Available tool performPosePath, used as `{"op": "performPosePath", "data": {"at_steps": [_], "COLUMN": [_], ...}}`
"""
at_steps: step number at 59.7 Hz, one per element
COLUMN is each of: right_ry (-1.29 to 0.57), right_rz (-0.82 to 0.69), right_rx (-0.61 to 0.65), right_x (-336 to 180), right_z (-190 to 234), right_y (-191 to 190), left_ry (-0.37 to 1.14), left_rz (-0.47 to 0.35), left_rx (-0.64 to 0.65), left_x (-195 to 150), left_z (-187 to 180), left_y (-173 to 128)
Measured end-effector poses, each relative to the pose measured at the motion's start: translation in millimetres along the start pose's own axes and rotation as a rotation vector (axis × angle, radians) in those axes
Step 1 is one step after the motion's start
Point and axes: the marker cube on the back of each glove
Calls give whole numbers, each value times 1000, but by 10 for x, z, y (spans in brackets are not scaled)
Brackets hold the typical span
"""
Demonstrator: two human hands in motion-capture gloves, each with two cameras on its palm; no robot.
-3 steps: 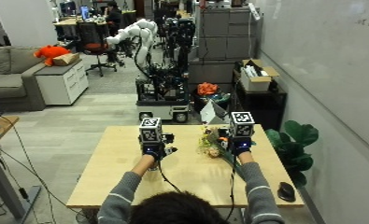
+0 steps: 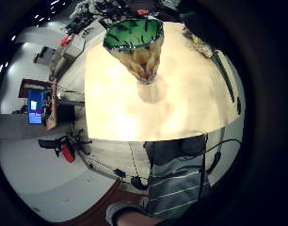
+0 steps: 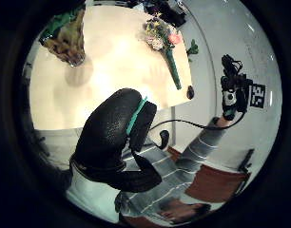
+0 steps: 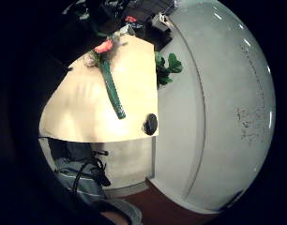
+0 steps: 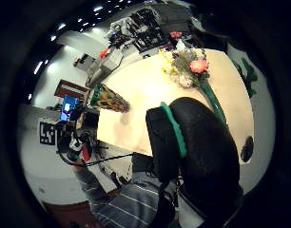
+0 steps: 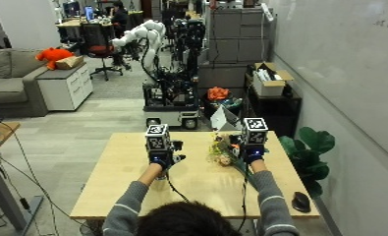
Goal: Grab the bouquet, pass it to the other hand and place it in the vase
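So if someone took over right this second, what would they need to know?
Left hand: above the table, holding nothing; fingers hard to make out.
Right hand: above the bouquet, not gripping it; fingers unclear.
Bouquet: lies flat on the table, green-wrapped stems toward the person.
Vase: upright on the table, empty.
Done: nothing yet.
Left: pick up the bouquet, pass it over, place it in the vase.

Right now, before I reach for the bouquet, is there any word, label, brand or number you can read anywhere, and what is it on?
No text can be read in any view.
whiteboard: faint marks, too small to read.
cardboard box: no legible label.
bouquet: no tag or text showing.
vase: patterned, no words showing.
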Motion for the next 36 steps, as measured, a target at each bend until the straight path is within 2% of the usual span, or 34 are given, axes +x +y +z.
{"op": "performPosePath", "data": {"at_steps": [10,17,21,24,36], "right_ry": [-27,-12,-5,0,19], "right_rz": [12,22,12,18,30], "right_rx": [-58,-104,-94,-104,-108], "right_x": [-31,-105,-105,-87,-115], "right_z": [36,-36,-3,44,-45], "right_y": [-91,3,-69,-130,3], "left_ry": [-41,-70,-60,-41,25], "left_rz": [15,-8,-19,-7,13], "left_rx": [93,76,63,71,33], "left_x": [-19,-39,-5,-3,78], "left_z": [-39,-47,-69,-33,-32], "left_y": [-1,8,44,-41,-11]}}
